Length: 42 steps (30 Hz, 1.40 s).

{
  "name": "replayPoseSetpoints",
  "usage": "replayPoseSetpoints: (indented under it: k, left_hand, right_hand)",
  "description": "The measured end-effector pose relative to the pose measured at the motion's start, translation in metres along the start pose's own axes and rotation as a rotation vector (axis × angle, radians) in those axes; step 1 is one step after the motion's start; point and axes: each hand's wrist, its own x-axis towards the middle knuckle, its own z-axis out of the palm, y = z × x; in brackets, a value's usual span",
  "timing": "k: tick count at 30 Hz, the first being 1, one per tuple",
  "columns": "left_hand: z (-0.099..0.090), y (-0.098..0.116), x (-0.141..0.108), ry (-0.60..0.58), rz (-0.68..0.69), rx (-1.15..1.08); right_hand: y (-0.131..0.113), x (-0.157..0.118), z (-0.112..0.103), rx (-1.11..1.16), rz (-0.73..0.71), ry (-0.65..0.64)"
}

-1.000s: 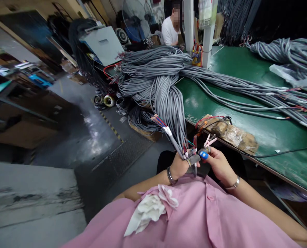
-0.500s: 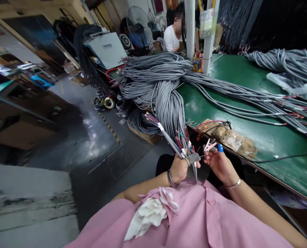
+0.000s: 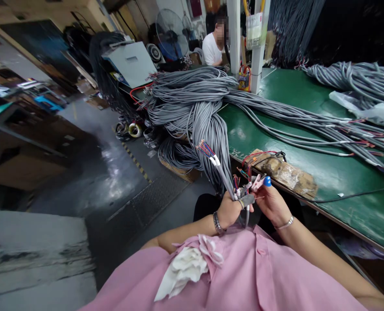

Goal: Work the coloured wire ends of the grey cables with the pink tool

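Several grey cables (image 3: 223, 174) with white-banded ends and bare coloured wires pass through my left hand (image 3: 231, 210), whose fingers are wrapped round them. A grey cover sits on its thumb. My right hand (image 3: 272, 206) pinches a small pink clip-like tool (image 3: 258, 183), close against the cable ends. Blue covers one of its fingertips. A thin strand juts out between the two hands. The tool's jaws are too small and crowded by wires to tell what they touch.
A large heap of grey cables (image 3: 192, 93) drapes over the edge of the green table (image 3: 276, 129). A taped cardboard-like block (image 3: 285, 175) with wires lies at the near edge. Beyond the posts sits a person in white (image 3: 212, 48). A fan (image 3: 171, 34) stands behind.
My right hand and the pink tool have come in against the cable ends in my left hand. The held cables have shifted slightly right, and the view has turned a little.
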Motion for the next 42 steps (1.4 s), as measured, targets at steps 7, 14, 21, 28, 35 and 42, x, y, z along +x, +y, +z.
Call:
replayPoseSetpoints:
  k: [7, 14, 21, 28, 35, 42]
  left_hand:
    - [-0.008, -0.002, -0.011, 0.06, 0.011, -0.016]
    - [-0.002, -0.004, -0.004, 0.263, 0.106, -0.083]
    - [0.005, -0.004, 0.002, 0.234, 0.136, 0.006]
    - [-0.001, -0.008, -0.004, 0.176, 0.137, 0.111]
    - [-0.003, -0.001, -0.009, 0.143, 0.134, 0.089]
    - [-0.019, -0.031, -0.007, 0.043, 0.128, 0.253]
  right_hand:
    - [-0.011, -0.007, -0.001, -0.004, 0.126, -0.099]
    - [-0.015, -0.009, 0.004, -0.123, -0.031, -0.034]
    - [-0.008, -0.004, 0.005, -0.04, 0.012, 0.006]
    - [-0.005, 0.0, 0.012, 0.158, 0.015, 0.124]
    - [-0.003, -0.004, 0.006, 0.167, 0.05, 0.034]
    - [0.001, -0.012, -0.023, 0.025, 0.13, 0.057]
